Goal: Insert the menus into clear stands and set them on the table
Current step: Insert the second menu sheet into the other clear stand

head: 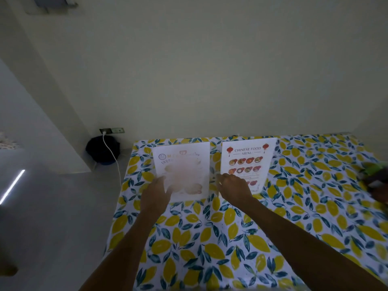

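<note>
Two menus stand upright in clear stands near the far edge of the table. The left one is a white Thai menu (182, 164) with pale food pictures. The right one is a Chinese food menu (248, 158) with red lanterns and rows of dishes. My left hand (156, 195) rests against the lower left edge of the Thai menu's stand. My right hand (233, 186) sits between the two stands, fingers spread toward the Thai menu's right edge, and covers the lower left part of the Chinese menu. Whether the hands grip the stand cannot be made out.
The table wears a lemon-and-leaf patterned cloth (231, 238). A dark and green object (375, 179) lies blurred at the right edge. Left of the table, a dark round bin (102, 151) stands on the floor below a wall socket (112, 130) with a white cable (113, 156).
</note>
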Demonstrator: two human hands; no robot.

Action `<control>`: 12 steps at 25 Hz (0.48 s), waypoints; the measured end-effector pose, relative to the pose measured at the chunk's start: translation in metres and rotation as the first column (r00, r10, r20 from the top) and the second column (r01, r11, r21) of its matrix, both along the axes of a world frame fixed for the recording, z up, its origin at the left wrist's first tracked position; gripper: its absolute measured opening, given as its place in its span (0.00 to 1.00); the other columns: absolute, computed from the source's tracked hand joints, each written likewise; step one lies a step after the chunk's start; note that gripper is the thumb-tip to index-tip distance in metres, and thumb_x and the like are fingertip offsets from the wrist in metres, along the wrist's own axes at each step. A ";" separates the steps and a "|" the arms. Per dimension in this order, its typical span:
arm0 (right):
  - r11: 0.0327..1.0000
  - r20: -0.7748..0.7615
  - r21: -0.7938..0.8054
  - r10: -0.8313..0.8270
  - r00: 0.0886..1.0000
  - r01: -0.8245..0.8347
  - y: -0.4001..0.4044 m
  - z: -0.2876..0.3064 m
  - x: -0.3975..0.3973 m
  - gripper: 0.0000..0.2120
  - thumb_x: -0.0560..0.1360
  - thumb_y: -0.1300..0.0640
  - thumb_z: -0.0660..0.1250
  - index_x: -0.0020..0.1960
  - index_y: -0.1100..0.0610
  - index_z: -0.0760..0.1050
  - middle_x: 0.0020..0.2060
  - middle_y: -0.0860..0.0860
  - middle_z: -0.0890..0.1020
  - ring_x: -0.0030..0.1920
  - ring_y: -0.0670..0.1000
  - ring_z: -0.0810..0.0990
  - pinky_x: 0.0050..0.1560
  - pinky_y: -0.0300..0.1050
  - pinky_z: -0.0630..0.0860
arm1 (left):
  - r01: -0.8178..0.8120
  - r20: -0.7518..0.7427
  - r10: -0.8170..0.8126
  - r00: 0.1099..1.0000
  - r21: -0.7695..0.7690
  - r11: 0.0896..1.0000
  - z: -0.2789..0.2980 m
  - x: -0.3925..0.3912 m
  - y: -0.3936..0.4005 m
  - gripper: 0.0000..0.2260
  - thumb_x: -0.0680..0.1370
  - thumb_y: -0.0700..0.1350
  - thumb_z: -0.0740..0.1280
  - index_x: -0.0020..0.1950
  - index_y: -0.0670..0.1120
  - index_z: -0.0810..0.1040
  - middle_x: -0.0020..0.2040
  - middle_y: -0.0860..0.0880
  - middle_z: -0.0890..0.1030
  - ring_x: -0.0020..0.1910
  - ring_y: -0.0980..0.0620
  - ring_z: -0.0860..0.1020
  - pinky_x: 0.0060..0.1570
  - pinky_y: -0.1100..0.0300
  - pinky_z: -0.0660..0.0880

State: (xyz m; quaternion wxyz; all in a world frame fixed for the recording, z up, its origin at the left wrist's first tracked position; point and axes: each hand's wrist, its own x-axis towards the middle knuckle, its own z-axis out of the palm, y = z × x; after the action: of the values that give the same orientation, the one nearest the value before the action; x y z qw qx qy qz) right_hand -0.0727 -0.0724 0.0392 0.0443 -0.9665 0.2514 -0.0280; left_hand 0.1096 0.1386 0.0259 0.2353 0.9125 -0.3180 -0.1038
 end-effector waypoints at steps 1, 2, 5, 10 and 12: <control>1.000 -0.023 -0.013 0.012 1.000 -0.012 -0.001 0.001 -0.011 0.15 0.80 0.54 0.58 0.66 0.56 0.70 0.52 0.56 0.81 0.52 0.60 0.80 0.44 0.56 0.81 | 0.037 0.034 -0.038 0.999 0.007 0.999 -0.001 -0.011 -0.003 0.23 0.79 0.55 0.63 0.70 0.46 0.69 0.66 0.44 0.76 0.62 0.42 0.76 0.57 0.46 0.76; 1.000 -0.041 -0.016 0.011 0.999 -0.012 -0.003 0.002 -0.022 0.16 0.80 0.53 0.58 0.66 0.56 0.70 0.54 0.56 0.80 0.54 0.59 0.79 0.45 0.56 0.80 | 0.079 0.069 -0.080 0.994 0.011 0.997 -0.004 -0.021 -0.008 0.22 0.79 0.55 0.62 0.70 0.46 0.70 0.65 0.44 0.76 0.61 0.42 0.76 0.57 0.47 0.77; 0.999 -0.093 -0.019 -0.045 0.995 0.044 -0.020 0.002 -0.054 0.16 0.80 0.51 0.58 0.66 0.55 0.70 0.58 0.55 0.78 0.59 0.58 0.76 0.49 0.57 0.78 | 0.160 0.076 -0.164 0.984 0.062 0.985 -0.009 -0.057 -0.033 0.24 0.79 0.58 0.60 0.69 0.46 0.70 0.65 0.44 0.76 0.63 0.42 0.75 0.58 0.47 0.76; 0.987 -0.145 -0.008 -0.158 0.977 0.159 -0.074 -0.009 -0.100 0.17 0.81 0.50 0.57 0.67 0.54 0.70 0.61 0.55 0.77 0.62 0.58 0.75 0.51 0.56 0.78 | 0.238 -0.068 -0.238 0.969 0.003 0.971 -0.021 -0.093 -0.091 0.23 0.79 0.59 0.61 0.68 0.47 0.71 0.63 0.45 0.76 0.64 0.43 0.73 0.58 0.47 0.75; 0.980 -0.138 0.019 -0.192 0.972 0.197 -0.098 -0.015 -0.112 0.17 0.81 0.50 0.58 0.67 0.54 0.70 0.61 0.55 0.77 0.61 0.58 0.75 0.51 0.57 0.78 | 0.233 -0.086 -0.230 0.969 0.018 0.972 -0.024 -0.102 -0.118 0.24 0.79 0.58 0.61 0.70 0.45 0.69 0.64 0.43 0.76 0.64 0.42 0.74 0.58 0.46 0.75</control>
State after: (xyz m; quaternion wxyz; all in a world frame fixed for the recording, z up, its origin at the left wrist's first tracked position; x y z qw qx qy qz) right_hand -0.1843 -0.1704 0.0242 0.0400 -0.9360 0.3476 0.0377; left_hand 0.0081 0.0204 0.0019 0.2217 0.8673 -0.4107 -0.1731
